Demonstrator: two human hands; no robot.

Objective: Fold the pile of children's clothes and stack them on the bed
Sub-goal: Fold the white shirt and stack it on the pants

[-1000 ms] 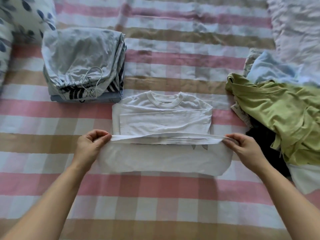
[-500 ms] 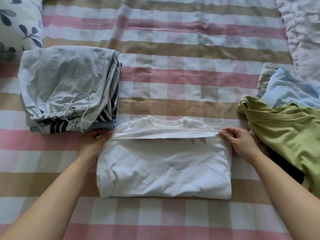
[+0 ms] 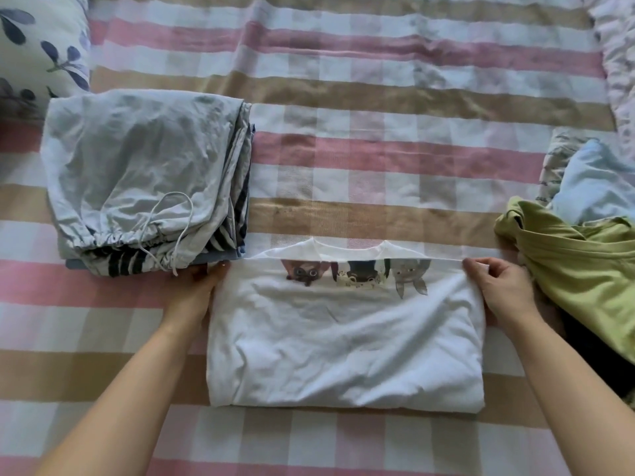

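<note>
White T-shirt [image 3: 343, 355] folded, middle of checked bed cover [image 3: 343, 108], animal print half hidden. Left hand [image 3: 201, 286] grips far-left corner, fingertips hidden under cloth; right hand [image 3: 498, 286] pinches far-right corner. Folded stack [image 3: 144, 180] beyond left; unfolded pile [image 3: 584, 266] right, cut off.

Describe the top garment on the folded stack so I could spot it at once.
On the checked bedspread, look left, below the leaf-print pillow, to the folded stack. Its top piece is the pale grey drawstring garment, with a white cord looping over its gathered waistband, unlike the striped piece underneath.
</note>
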